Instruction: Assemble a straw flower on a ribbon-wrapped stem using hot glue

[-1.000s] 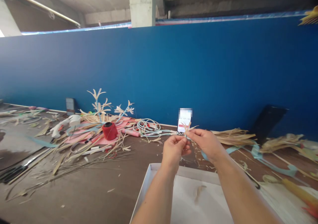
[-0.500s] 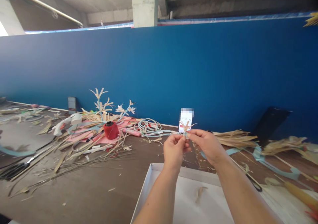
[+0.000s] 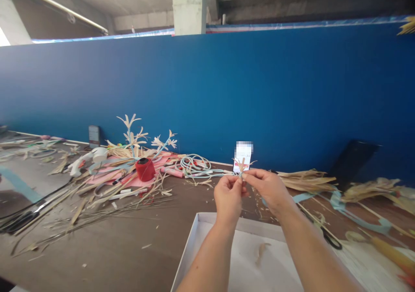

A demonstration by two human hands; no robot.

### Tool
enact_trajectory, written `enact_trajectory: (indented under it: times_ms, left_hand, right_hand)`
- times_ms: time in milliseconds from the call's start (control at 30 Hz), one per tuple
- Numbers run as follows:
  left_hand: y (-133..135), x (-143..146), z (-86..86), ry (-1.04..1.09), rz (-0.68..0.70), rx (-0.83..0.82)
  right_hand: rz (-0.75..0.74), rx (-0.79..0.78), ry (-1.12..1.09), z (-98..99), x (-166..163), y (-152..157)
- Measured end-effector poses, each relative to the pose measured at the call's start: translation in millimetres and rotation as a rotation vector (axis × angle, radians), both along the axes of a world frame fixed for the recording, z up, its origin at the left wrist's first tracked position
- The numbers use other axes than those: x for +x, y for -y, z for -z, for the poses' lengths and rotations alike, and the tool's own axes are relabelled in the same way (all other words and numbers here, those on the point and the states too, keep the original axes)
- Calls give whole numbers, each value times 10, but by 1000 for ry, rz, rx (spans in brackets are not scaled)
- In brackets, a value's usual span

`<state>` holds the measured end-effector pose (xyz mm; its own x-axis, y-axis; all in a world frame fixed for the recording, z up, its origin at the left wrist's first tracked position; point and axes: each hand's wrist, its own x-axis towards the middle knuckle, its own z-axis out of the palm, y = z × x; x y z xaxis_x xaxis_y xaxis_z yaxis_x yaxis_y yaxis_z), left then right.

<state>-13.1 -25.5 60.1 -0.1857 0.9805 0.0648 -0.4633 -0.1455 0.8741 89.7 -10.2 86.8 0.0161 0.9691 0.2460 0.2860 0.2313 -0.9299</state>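
Note:
Both of my hands meet above the far edge of a white tray (image 3: 194,249). My left hand (image 3: 228,195) and my right hand (image 3: 269,188) each pinch the stem of a small straw flower (image 3: 241,164), whose pale petals stick up between the fingertips. A light blue ribbon (image 3: 301,197) trails from under my right hand onto the brown table (image 3: 123,244). One scrap of straw (image 3: 260,251) lies in the tray.
A red thread spool (image 3: 145,169), finished straw flowers (image 3: 132,134), coiled pale cords (image 3: 194,164) and loose straw strips lie at the left. A small white card (image 3: 243,153) stands against the blue wall (image 3: 227,89). Straw bundles (image 3: 308,179) and scissors (image 3: 324,233) lie at the right.
My hands stay joined on the straw flower, with only small finger shifts. The view has drifted slightly.

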Motion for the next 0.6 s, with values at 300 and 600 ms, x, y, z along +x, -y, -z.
enact_trajectory:
  times_ms: [300,600]
  left_hand:
    - [-7,22,40,-35,-13,11]
    - [6,31,45,-76,-48,20]
  right_hand:
    - [24,0,37,-31,-7,27]
    - [35,3,37,-57,-23,56]
